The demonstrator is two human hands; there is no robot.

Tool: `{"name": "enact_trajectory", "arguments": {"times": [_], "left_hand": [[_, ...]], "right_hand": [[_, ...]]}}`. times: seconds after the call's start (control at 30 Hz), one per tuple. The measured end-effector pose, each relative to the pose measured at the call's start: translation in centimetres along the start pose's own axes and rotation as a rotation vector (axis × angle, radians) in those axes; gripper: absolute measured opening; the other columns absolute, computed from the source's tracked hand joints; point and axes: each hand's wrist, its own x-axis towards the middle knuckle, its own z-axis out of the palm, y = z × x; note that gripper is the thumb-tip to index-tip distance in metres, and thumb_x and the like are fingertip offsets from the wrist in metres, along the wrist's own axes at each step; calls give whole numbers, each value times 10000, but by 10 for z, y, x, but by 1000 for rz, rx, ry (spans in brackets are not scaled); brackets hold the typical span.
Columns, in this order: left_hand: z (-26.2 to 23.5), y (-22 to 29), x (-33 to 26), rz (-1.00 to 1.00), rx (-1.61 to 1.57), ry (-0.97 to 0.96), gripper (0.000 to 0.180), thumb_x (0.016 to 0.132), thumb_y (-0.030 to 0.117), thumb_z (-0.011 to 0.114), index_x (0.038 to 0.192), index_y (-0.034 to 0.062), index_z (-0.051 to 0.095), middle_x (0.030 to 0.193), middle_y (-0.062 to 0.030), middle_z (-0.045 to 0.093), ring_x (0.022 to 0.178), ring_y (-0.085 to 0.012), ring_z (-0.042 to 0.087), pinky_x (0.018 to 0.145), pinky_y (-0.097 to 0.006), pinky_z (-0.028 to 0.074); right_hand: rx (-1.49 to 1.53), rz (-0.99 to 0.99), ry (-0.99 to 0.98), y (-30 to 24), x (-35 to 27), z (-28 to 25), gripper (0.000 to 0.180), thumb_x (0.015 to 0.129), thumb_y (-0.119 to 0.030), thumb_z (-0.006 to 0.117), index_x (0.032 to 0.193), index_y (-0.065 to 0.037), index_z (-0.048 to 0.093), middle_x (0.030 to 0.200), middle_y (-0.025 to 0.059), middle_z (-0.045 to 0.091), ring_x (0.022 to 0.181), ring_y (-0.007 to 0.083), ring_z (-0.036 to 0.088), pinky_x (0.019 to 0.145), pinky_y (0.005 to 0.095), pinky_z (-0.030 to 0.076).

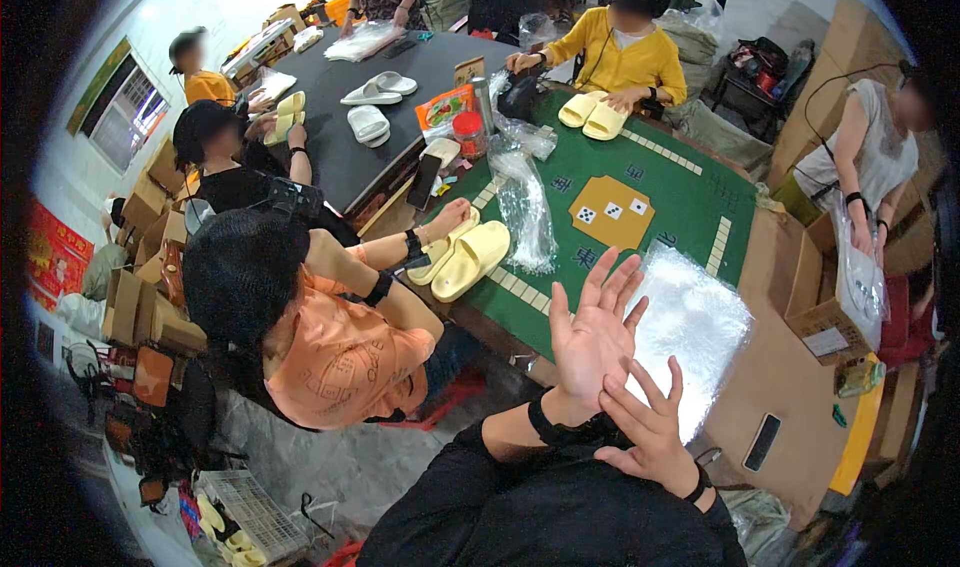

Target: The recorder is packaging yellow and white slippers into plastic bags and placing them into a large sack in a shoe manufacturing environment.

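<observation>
My left hand (pixel 597 339) is raised palm up over the table edge, its fingers spread and nothing in it. My right hand (pixel 655 419) lies across the heel of the left palm and wrist, fingertips touching it. Its fingers are stretched apart and hold nothing. Black bands circle both wrists. Just beyond and beside the hands lies a stack of clear plastic bags (pixel 700 317), shiny and partly hidden by them. Green cloth with a printed pattern, a tan panel (pixel 590 225) and white tile shapes covers the table beyond.
To the left, a co-worker in orange (pixel 350 342) holds yellow slippers (pixel 470 259). Across the table a person in yellow (pixel 625 52) touches another pair (pixel 594 115). More clear bags (pixel 525 202) lie mid-table. A phone (pixel 763 441) and an open carton (pixel 825 297) are at right.
</observation>
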Motion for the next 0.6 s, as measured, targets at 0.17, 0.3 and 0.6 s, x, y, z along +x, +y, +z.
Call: {"name": "enact_trajectory", "arguments": {"times": [0.17, 0.3, 0.6], "left_hand": [[6, -2, 1, 135, 106, -15, 711, 868, 612, 183, 1355, 106, 295, 1341, -105, 353, 1223, -204, 316, 1042, -362, 191], [5, -14, -4, 147, 129, -86, 719, 866, 616, 183, 1363, 105, 277, 1356, -103, 340, 1234, -206, 308, 1042, -363, 189], [-2, 7, 9, 186, 81, 30, 700, 873, 601, 182, 1349, 103, 309, 1327, -102, 375, 1208, -200, 329, 1032, -367, 207]], "right_hand": [[20, 30, -25, -2, 0, 6, 723, 703, -537, 614, 1233, -65, 473, 1352, 66, 401, 1269, 310, 337, 998, 647, 32], [63, 55, -16, -4, 15, 4, 745, 696, -537, 618, 1240, -51, 465, 1339, 86, 412, 1269, 311, 337, 1001, 643, 46], [-31, -10, -101, 6, -1, 14, 788, 672, -560, 613, 1244, -41, 458, 1342, 101, 396, 1258, 309, 348, 992, 650, 88]]}}
